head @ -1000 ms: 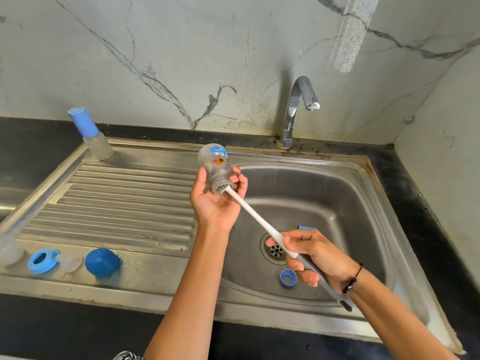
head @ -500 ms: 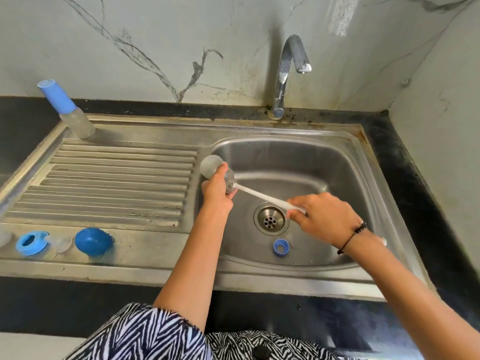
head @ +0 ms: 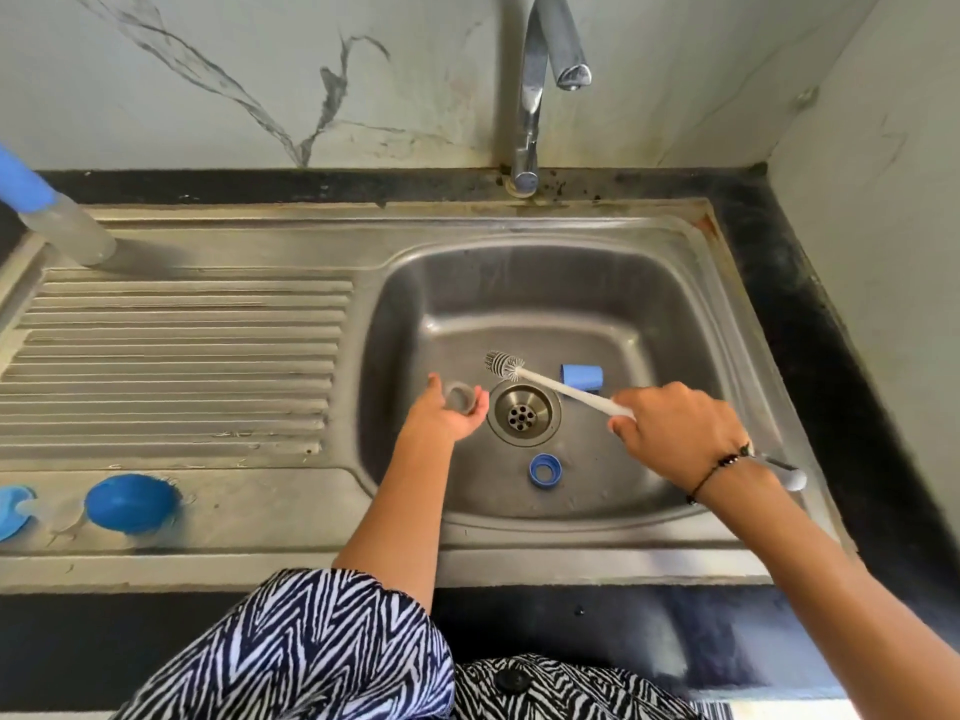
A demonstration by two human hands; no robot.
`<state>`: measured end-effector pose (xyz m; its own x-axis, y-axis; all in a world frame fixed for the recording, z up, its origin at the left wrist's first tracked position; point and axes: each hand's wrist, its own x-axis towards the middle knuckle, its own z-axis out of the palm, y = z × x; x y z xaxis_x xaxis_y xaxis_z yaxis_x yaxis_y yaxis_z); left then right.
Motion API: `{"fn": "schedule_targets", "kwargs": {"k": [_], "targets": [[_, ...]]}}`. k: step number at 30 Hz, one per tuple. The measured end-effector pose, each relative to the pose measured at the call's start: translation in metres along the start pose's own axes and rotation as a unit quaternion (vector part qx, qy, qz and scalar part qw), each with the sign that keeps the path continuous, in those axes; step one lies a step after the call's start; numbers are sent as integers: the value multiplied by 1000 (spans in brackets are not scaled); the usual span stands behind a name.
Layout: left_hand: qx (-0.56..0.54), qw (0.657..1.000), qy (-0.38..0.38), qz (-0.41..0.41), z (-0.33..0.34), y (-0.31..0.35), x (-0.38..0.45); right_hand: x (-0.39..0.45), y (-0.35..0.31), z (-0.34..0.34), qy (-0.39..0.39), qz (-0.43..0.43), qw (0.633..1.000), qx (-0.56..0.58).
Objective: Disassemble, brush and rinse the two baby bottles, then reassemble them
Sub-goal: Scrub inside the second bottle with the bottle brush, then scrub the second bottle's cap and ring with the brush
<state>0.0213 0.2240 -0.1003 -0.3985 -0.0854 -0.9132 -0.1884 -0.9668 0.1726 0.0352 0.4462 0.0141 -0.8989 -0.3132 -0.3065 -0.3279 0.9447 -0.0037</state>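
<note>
My left hand (head: 441, 415) grips a clear baby bottle (head: 460, 398) low inside the sink basin (head: 519, 283), its open mouth turned toward me. My right hand (head: 675, 433) holds the white handle of a bottle brush (head: 505, 364); the bristle head hangs free above the drain, a little right of the bottle mouth. A blue cap (head: 582, 377) and a blue screw ring (head: 544, 469) lie on the basin floor. A second bottle (head: 57, 220) with a blue cap stands at the far left of the drainboard.
A blue dome cap (head: 132, 504), a clear teat (head: 67, 517) and another blue ring (head: 13, 511) lie on the front left ledge. The tap (head: 540, 75) arches over the basin's back, with no water running. The drain (head: 523, 414) sits mid-basin. The wall closes in on the right.
The brush has come out of the bottle and its head is now free. My left hand has lowered the bottle from above the sink edge down into the basin.
</note>
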Motion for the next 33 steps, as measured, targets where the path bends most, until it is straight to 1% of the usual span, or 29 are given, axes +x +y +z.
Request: {"fn": "schedule_targets", "kwargs": {"k": [5, 9, 11, 14, 17, 20, 22, 24, 27, 29, 31, 32, 33], "targets": [[-46, 997, 36, -58, -15, -7, 17, 20, -7, 11, -14, -8, 999, 38], [-98, 990, 42, -96, -22, -2, 33, 34, -12, 16, -20, -13, 998, 49], [-106, 986, 54, -114, -24, 0, 37, 37, -13, 19, -30, -16, 998, 57], [-112, 982, 83, -128, -31, 5, 49, 40, -13, 23, -41, -18, 997, 69], [-142, 977, 83, -137, -38, 7, 57, 42, -15, 26, -44, -18, 996, 78], [-155, 972, 100, -142, -37, 4, 49, 41, -15, 26, -40, -20, 995, 85], [-160, 968, 110, -160, -35, 2, 39, 40, -15, 26, -40, -18, 995, 88], [-166, 967, 107, -158, -31, -1, 18, 38, -13, 27, -41, -11, 995, 91], [-104, 983, 91, -120, -27, -15, -15, 35, -9, 29, -41, 1, 995, 93], [-33, 987, 81, -131, -25, -26, -30, 32, -6, 30, -40, 7, 995, 96], [80, 986, 62, -129, -21, -36, -40, 30, -3, 30, -39, 14, 994, 100], [158, 980, 52, -107, -19, -43, -42, 30, -2, 31, -40, 16, 994, 100], [248, 965, 38, -80, -15, -51, -44, 29, -1, 31, -41, 18, 994, 100]]}}
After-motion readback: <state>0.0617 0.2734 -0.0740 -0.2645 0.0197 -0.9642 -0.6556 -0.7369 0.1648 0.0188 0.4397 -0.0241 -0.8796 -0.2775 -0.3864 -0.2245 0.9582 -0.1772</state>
